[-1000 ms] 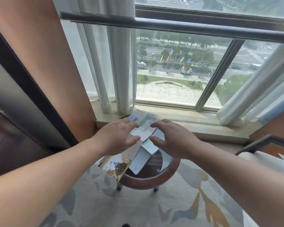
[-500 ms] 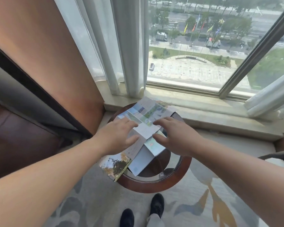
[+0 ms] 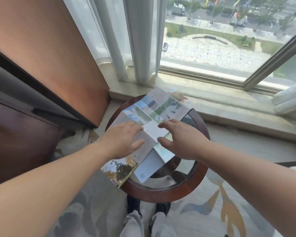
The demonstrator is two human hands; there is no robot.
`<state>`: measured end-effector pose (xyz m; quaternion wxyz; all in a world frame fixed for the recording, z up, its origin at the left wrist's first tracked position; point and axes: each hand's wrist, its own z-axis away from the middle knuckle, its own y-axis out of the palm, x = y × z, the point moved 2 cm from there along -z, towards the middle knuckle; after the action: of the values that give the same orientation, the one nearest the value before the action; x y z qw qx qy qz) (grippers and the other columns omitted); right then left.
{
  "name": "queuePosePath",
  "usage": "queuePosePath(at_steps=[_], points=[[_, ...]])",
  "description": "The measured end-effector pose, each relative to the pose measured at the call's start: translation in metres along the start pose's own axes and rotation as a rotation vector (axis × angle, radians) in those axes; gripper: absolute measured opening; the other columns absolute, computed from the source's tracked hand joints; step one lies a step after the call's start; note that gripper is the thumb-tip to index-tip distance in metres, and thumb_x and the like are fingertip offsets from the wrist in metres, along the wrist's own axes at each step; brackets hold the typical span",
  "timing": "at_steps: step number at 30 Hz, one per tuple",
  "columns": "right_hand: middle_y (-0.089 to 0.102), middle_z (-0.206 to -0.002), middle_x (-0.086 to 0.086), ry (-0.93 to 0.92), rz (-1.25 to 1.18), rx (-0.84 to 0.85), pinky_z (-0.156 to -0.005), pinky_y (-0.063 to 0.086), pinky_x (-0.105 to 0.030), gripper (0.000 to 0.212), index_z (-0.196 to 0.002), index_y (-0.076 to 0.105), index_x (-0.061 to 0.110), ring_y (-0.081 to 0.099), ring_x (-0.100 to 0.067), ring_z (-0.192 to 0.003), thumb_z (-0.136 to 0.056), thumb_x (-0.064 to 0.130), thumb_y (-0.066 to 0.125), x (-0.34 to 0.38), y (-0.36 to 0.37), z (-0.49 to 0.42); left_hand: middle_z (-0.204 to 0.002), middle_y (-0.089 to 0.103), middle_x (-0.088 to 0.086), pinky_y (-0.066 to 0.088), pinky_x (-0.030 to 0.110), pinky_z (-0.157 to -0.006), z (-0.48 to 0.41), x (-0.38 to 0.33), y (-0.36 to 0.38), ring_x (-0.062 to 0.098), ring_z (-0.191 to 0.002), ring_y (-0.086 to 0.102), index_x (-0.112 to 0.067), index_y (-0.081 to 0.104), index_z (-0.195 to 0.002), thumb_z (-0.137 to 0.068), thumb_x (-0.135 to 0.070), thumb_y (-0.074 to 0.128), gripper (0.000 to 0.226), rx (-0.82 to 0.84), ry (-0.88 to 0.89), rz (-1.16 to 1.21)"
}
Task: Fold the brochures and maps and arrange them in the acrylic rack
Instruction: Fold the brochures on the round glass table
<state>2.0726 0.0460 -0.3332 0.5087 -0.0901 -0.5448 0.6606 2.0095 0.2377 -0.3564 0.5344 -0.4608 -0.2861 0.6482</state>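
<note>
An unfolded brochure [image 3: 158, 108] with photos and text panels lies spread across a small round table [image 3: 162, 194] with a dark wood rim and glass top. Under it lie another sheet with a tree photo [image 3: 121, 171] hanging over the near left rim and a pale folded map [image 3: 162, 151]. My left hand [image 3: 121, 141] rests flat on the brochure's left part, fingers spread. My right hand [image 3: 179, 139] hovers over its right part, fingers curled and apart, thumb near the paper. No acrylic rack is in view.
A stone windowsill [image 3: 229, 106] runs behind the table below a large window. White curtains [image 3: 126, 40] hang at the left and far right. An orange wall panel [image 3: 50, 57] stands left. My shoes [image 3: 147, 207] stand on patterned carpet below the table.
The view has tilted downward and closer, bringing the whole table and my feet into sight. Both hands stay on the brochure, spread slightly wider apart.
</note>
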Motion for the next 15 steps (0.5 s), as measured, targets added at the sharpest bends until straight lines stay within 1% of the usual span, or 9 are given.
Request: queuePosePath(at_steps=[4,8,15], points=[[0.046,-0.144,0.006,0.012,0.007,0.022,-0.098,0.043,-0.036,0.053,-0.141,0.043,0.028,0.049,-0.018,-0.126,-0.095,0.052,0.046,0.002,0.013,-0.015,-0.139,0.048,-0.004,0.041,0.037,-0.102,-0.012,0.014,0.010,0.017,-0.126,0.046,-0.026,0.041,-0.141,-0.096,-0.051,0.045,0.052,0.013,0.006,0.023],[0.046,-0.144,0.005,0.029,-0.005,0.049,-0.100,0.043,-0.036,0.053,-0.142,0.042,0.027,0.049,-0.019,-0.126,-0.095,0.051,0.046,0.003,0.026,-0.028,-0.138,0.049,-0.004,0.041,0.037,-0.099,-0.023,0.029,0.020,0.017,-0.124,0.048,-0.026,0.041,-0.140,-0.096,-0.051,0.045,0.051,0.028,0.009,0.021],[0.046,-0.143,0.004,0.072,-0.021,0.081,-0.097,0.046,-0.038,0.053,-0.142,0.042,0.026,0.051,-0.020,-0.124,-0.095,0.050,0.046,-0.005,0.050,-0.054,-0.139,0.049,-0.003,0.040,0.038,-0.102,-0.041,0.044,0.035,0.017,-0.127,0.046,-0.023,0.042,-0.141,-0.096,-0.050,0.045,0.052,0.038,0.029,0.024]])
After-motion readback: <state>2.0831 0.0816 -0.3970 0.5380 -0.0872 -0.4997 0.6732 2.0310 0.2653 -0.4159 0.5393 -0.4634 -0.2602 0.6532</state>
